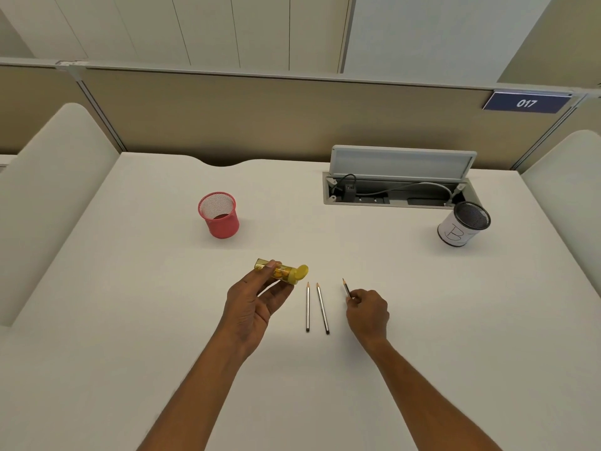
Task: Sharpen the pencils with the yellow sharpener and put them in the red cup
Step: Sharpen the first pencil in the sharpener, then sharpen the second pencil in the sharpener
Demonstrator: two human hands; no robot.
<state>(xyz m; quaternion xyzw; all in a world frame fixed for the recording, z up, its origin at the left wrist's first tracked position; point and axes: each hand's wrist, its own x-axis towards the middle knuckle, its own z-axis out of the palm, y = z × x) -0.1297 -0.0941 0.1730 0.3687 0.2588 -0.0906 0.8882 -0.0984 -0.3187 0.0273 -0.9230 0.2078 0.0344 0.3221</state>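
1. The yellow sharpener is a clear yellow tube lying sideways, with shavings visible inside and a round yellow lid flipped open at its right end. It sits a little left of the frame centre, held above the bench.
2. The left hand grasps the sharpener between the thumb and the fingers.
3. There are three pencils, all with pointed tips toward the top of the frame. Two pencils lie side by side on the bench, near the centre, between both hands, close but not touching.
4. The third pencil is pinched by the fingertips of the right hand, right of centre; only its front part shows, tilted up and to the left.
5. One red cup, made of mesh, stands upright in the upper left part of the bench, well apart from the hands.
6. One dark mesh cup with a white paper wrap marked "B" stands at the upper right.
7. Behind it, one cable box in the bench is open, its lid raised.
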